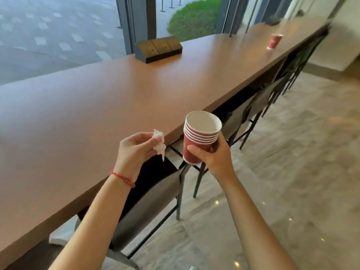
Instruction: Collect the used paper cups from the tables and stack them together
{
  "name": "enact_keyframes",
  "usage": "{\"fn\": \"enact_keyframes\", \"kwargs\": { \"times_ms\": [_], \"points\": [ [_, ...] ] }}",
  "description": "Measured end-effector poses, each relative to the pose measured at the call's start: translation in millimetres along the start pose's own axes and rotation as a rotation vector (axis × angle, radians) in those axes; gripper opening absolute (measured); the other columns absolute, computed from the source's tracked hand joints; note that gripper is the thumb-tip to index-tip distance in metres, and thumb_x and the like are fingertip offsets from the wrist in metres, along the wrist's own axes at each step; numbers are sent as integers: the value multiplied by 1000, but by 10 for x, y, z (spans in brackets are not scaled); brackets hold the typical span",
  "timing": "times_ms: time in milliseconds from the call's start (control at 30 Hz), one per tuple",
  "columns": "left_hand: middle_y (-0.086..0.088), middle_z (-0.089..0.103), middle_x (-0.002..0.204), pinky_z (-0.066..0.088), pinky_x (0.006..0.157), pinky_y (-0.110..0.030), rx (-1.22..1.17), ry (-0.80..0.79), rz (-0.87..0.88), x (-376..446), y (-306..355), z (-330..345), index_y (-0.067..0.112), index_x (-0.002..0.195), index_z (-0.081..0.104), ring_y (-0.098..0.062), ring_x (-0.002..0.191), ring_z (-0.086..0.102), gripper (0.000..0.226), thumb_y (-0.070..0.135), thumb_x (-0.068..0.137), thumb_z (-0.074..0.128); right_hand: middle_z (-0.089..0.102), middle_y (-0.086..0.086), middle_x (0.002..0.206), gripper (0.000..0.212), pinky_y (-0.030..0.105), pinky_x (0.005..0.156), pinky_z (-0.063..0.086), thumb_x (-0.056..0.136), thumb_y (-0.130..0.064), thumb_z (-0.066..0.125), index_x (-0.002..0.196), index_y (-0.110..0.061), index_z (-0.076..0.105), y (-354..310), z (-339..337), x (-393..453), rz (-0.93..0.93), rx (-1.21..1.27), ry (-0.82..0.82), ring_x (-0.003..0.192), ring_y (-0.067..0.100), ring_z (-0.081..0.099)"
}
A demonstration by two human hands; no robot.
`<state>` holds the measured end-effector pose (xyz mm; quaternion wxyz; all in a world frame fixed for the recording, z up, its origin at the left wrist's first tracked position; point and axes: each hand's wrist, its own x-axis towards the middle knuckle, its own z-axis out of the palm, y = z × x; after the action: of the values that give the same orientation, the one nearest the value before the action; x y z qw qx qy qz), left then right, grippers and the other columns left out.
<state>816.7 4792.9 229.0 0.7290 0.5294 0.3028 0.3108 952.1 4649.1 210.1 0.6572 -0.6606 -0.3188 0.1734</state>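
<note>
The stack of cups (199,137) is sitting upright in the right hand (211,155), just off the near edge of the long table (97,106), with about five or six rims nested together and the top cup looking empty. It is going to be light, I'd judge, and the thin paper walls will dent if squeezed, so the lower body, below the rolled rims, is the place to hold it; the rims are the stiffest part. The hand is doing just that, thumb lying across the front and fingers curling round the back, forearm reaching up from five o'clock. At nine o'clock from the stack the left hand (136,151) is pinching a crumpled tissue (160,142) between thumb and fingertips, palm turned inward. One more cup (274,41) is standing far along the table at one o'clock, well apart, past the socket box (158,48).
</note>
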Motion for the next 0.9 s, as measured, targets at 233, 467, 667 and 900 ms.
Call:
{"fn": "enact_keyframes", "kwargs": {
  "times_ms": [233, 467, 667, 900],
  "points": [
    [8, 70, 69, 49, 54, -11, 235, -183, -58, -202, -666, 961, 24, 70, 71, -1, 64, 67, 5, 23, 75, 74, 64, -10, 110, 65, 11, 74, 49, 59, -29, 84, 116, -31, 54, 322, -1072, -656, 112, -50, 278, 98, -1, 62],
    [5, 72, 67, 50, 54, -11, 291, -404, -222, -650, -1356, 2077, 14, 80, 70, -2, 62, 68, 7, 20, 77, 73, 67, -5, 103, 59, 15, 76, 49, 55, -24, 82, 107, -25, 56, 611, -2195, -1407, 204, -30, 543, 91, 2, 65],
    [2, 68, 61, 50, 50, -12, 299, -542, -320, -1071, -1798, 3117, 6, 80, 68, -3, 54, 65, 5, 11, 79, 70, 68, -8, 100, 53, 16, 78, 50, 55, -23, 82, 103, -27, 57, 756, -3149, -2030, 269, -29, 715, 91, 3, 65],
    [6, 68, 52, 49, 49, -11, 314, -669, -345, -1222, -2064, 4051, 8, 76, 67, -2, 51, 64, 6, 5, 81, 67, 67, -7, 101, 55, 14, 76, 49, 56, -21, 81, 104, -26, 56, 763, -3941, -2162, 272, -7, 847, 90, 1, 64]
  ]
}}
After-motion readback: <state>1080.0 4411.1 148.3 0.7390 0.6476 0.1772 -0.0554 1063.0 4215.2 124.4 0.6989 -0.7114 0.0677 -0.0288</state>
